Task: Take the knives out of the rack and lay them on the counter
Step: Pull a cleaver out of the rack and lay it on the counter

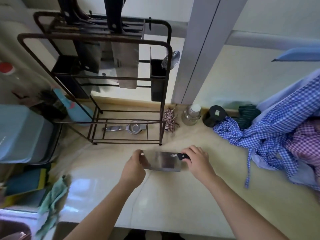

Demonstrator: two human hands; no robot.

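We are holding a broad steel cleaver with a black handle (162, 161) over the pale glossy worktop (155, 196), near the dark metal rack (97, 40). Our right hand (197, 161) is gripping its handle while our left hand (134, 168) is pinching the blade's far-left end.

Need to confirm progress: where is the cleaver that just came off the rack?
In the head view the cleaver is low and centre, just in front of the rack, over the counter, right hand on its black handle, left hand at the blade's far end.

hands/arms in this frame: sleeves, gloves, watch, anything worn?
Nothing worn that shows. The left hand and right hand are both bare, no gloves. Both forearms are uncovered up to the frame's lower edge, so no sleeve or cuff is in view. No watch, band or visible ring on either.
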